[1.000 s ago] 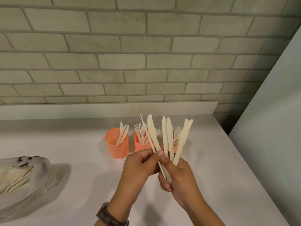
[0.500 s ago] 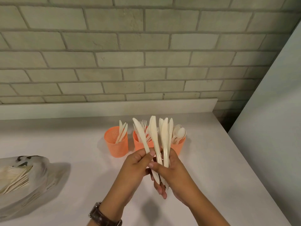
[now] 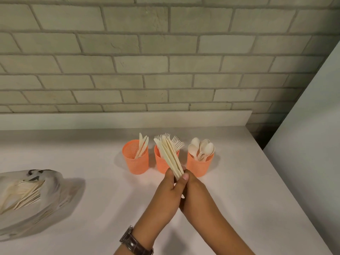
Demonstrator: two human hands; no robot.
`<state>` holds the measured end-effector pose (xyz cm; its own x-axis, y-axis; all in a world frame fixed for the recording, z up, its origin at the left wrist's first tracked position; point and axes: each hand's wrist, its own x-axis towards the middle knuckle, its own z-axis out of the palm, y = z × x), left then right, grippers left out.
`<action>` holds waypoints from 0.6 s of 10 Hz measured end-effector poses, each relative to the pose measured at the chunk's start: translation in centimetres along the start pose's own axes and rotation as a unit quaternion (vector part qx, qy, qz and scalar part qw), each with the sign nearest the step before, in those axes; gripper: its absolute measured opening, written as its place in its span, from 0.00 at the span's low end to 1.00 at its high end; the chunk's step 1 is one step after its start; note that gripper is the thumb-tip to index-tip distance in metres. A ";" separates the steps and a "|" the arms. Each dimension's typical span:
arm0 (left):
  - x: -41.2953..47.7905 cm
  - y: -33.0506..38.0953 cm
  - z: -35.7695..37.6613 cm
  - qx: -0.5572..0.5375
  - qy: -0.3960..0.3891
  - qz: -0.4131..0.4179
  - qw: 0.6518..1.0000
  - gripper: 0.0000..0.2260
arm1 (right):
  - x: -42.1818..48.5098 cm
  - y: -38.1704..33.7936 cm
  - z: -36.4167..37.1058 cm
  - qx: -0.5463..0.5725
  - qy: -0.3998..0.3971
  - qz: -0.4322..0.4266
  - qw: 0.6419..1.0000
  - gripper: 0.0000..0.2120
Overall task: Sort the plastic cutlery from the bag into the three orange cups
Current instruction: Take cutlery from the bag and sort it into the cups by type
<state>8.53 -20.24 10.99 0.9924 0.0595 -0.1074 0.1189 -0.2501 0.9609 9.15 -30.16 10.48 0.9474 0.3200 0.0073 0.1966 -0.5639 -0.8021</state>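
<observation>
Both hands meet at the table's middle around a tight bundle of cream plastic knives point(image 3: 170, 157). My left hand point(image 3: 168, 192) and my right hand point(image 3: 195, 193) grip the bundle's lower end, and the blades point up and left in front of the middle cup. Three orange mesh cups stand in a row: the left cup point(image 3: 135, 161) holds a few knives, the middle cup point(image 3: 162, 163) holds forks, the right cup point(image 3: 199, 165) holds spoons. The translucent bag point(image 3: 27, 199) lies at the far left with more cutlery inside.
The white table point(image 3: 95, 181) ends at a raised back ledge point(image 3: 127, 119) under the brick wall, and its right edge runs diagonally beside a pale panel point(image 3: 309, 153). A wristwatch point(image 3: 135, 242) sits on my left wrist.
The knives, fanned out upright a second ago, are now gathered into one tight bundle. Both hands have lowered and moved toward the cups, tilting the blades left.
</observation>
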 end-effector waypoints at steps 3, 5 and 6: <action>1.0 -1.7 -3.3 -0.236 -0.077 -0.041 0.968 0.08 | 0.4 0.1 -0.2 0.132 -0.077 -0.038 0.988 0.22; 2.3 -2.2 -6.8 -0.278 -0.061 -0.017 0.958 0.09 | 0.6 0.3 0.1 0.305 -0.131 0.059 0.941 0.18; 4.4 -2.4 -8.6 -0.207 0.028 0.026 0.977 0.08 | 0.8 1.0 0.5 0.294 -0.120 0.077 0.945 0.15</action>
<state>12.39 -11.08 10.44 0.9923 0.1126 -0.0520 0.0337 0.1585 0.9868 9.98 -30.10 9.34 0.8552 0.4710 -0.2162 -0.1805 -0.1203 -0.9762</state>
